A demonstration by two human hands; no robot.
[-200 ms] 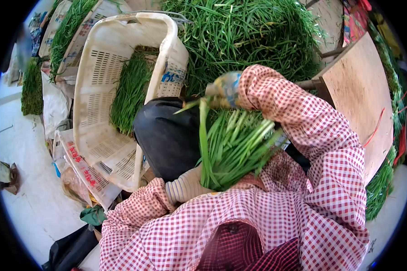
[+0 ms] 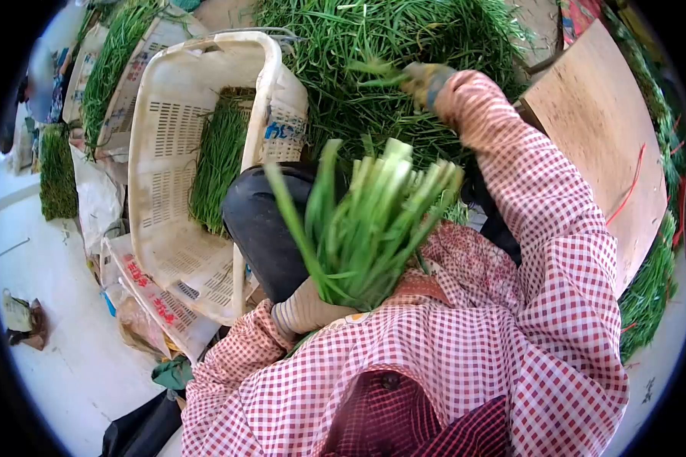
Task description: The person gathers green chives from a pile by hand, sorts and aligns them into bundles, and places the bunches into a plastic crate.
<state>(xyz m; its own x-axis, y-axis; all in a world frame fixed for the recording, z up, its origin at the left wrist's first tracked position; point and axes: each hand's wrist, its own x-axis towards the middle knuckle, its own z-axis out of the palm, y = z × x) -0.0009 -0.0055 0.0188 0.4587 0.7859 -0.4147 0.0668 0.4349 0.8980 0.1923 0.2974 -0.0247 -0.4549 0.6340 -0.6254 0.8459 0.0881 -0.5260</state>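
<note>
My left hand (image 2: 316, 306), in a pale glove, is wrapped round the lower part of a bundle of green stalks (image 2: 370, 221) held against my lap, its pale ends fanned upward. Out over the big green heap (image 2: 335, 68) is my right hand (image 2: 427, 82), gloved and blurred by motion. A few loose green leaves (image 2: 377, 72) trail from its fingertips on the left. The fingers look closed round them.
A white plastic basket (image 2: 146, 221) holding a bunch of greens (image 2: 219, 164) stands left of my dark-clad knee (image 2: 263, 221). A wooden board (image 2: 602, 129) leans at the right. More baskets of greens (image 2: 118, 76) are at the upper left.
My right hand has moved up and away from the bundle to the heap, with loose leaves at its fingers. The bundle in my left hand now stands more upright, its pale ends exposed.
</note>
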